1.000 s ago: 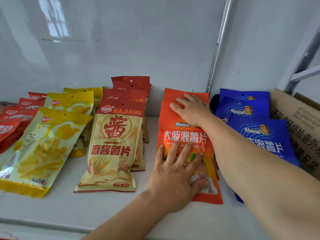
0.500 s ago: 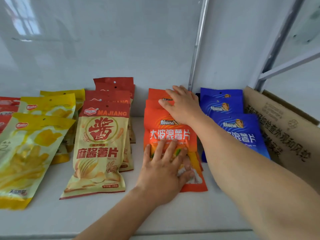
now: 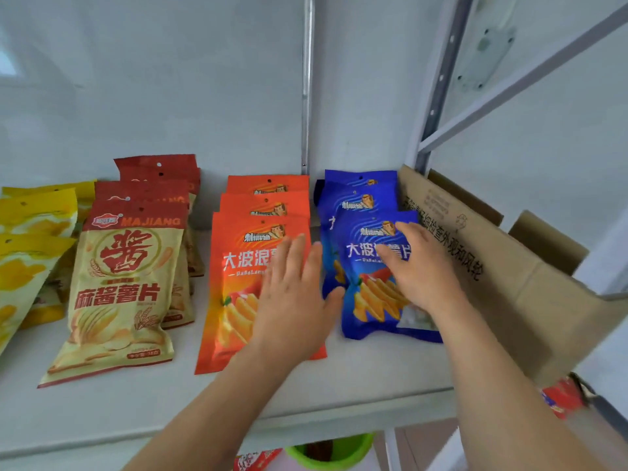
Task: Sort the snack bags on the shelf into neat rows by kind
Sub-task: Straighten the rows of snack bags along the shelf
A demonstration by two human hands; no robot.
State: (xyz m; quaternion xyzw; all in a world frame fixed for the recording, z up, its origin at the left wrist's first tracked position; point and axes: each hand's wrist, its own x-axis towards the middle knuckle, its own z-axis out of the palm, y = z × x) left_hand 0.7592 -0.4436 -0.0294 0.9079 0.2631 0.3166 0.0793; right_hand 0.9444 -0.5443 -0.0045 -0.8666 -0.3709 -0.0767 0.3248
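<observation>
Snack bags lie in rows on a white shelf (image 3: 102,413). Three overlapping orange bags (image 3: 238,266) form a row at the middle. My left hand (image 3: 295,300) lies flat on the front orange bag, fingers spread, thumb toward the blue bags. Overlapping blue bags (image 3: 360,205) form the row just to the right. My right hand (image 3: 418,266) rests flat on the front blue bag (image 3: 367,300), fingers apart. Beige and red MAJIANG bags (image 3: 125,283) make a row to the left. Yellow bags (image 3: 30,232) lie at the far left, partly cut off.
A brown cardboard box (image 3: 492,283) stands against the blue row on the right. A metal upright (image 3: 307,83) runs up the back wall, and shelf frame bars (image 3: 438,83) rise at the right. Below the shelf edge sit a green tub (image 3: 329,453) and red packets (image 3: 560,399).
My right hand has left the back of the orange row and now rests on the front blue bag. My left hand stays on the front orange bag. The view has shifted right.
</observation>
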